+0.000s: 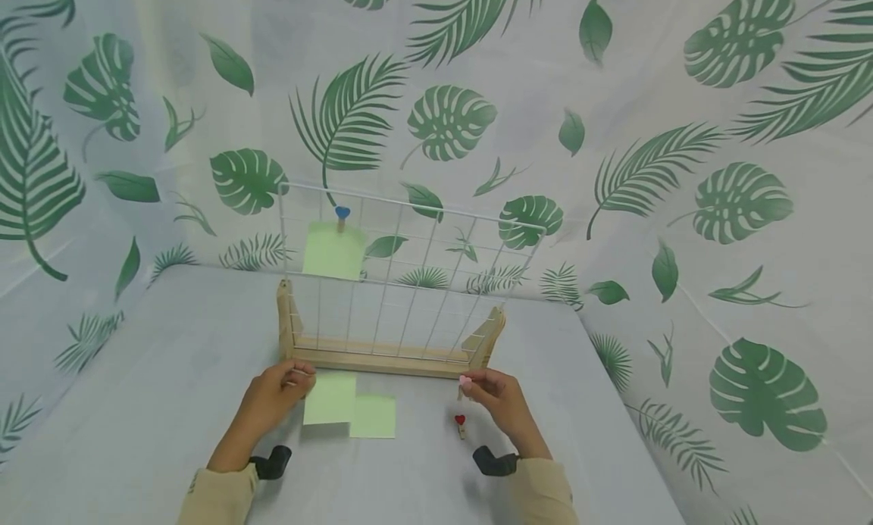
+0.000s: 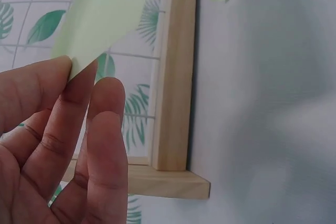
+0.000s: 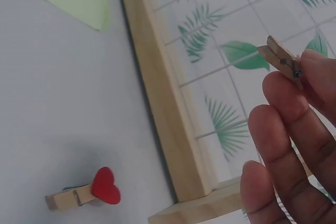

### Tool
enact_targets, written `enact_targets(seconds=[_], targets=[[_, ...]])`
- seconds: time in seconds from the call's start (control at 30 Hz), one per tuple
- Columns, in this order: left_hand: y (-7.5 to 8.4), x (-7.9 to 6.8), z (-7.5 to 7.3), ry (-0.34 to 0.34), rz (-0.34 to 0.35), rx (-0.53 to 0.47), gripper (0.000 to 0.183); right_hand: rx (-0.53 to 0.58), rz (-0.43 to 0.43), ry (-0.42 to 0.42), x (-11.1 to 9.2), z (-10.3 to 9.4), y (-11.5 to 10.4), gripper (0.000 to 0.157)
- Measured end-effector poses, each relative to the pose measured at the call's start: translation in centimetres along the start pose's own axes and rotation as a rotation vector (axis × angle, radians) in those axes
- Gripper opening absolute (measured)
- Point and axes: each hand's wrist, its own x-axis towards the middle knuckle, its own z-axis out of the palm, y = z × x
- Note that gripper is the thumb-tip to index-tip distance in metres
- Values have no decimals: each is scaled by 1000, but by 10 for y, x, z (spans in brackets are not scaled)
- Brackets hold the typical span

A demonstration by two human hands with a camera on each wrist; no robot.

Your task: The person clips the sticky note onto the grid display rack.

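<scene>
My left hand [image 1: 276, 392] pinches a pale green sticky note [image 1: 330, 398] by its left edge, lifted in front of the wire rack; the left wrist view shows the note [image 2: 107, 17] between thumb and fingertip. My right hand [image 1: 501, 404] pinches a small wooden clothespin with a pink heart [image 1: 465, 382]; in the right wrist view the clothespin's [image 3: 281, 59] wooden tips point away from the fingers. A second clothespin with a red heart [image 1: 460, 420] lies on the table near the right hand. Another green note [image 1: 373, 417] lies on the table, partly behind the held one.
A white wire grid [image 1: 409, 282] stands in a wooden base [image 1: 382, 360] ahead of both hands. On its upper left hangs a green note [image 1: 334, 252] under a clothespin with a blue heart [image 1: 342, 213]. Leaf-printed cloth [image 1: 532, 123] surrounds the white table [image 1: 204, 343].
</scene>
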Motion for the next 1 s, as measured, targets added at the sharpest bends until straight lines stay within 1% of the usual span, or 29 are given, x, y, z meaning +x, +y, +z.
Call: enact_targets(seconds=[0.3,0.4,0.63,0.77,1.0], targets=[[7,4,-1,-5,2,0,14,26,-36,16,1,-3,-10,26],[9,4,-1,-3,1,5,14,48,-34,17,1,-4,-12,23],[12,5,-1,10,16,-10,15,75,-10,22,3,-7,-18,25],[16,5,0,14,17,-23,15,75,-20,28,3,-8,-22,23],[19,6,-1,23,46,-35,14,82,-40,38,3,-10,-29,22]])
